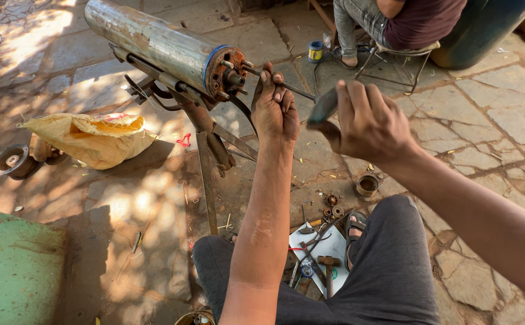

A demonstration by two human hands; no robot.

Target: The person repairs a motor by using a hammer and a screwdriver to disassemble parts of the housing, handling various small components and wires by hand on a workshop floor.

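Observation:
A long rusty metal cylinder [154,42] lies on a metal stand [205,150], its bolted round end [227,73] facing me. My left hand [274,108] grips a thin metal rod [292,90] whose tip rests against that end. My right hand [368,123] is closed on a hammer [322,108], its dark head blurred just behind the rod's rear end. Both forearms reach out over my knees in grey trousers.
A yellow sack [96,137] lies on the stone paving at left, near a round metal part [10,159]. Small tools and a second hammer [328,268] lie on a white sheet between my feet. A person sits on a stool [395,54] beyond. A green slab [15,265] is at lower left.

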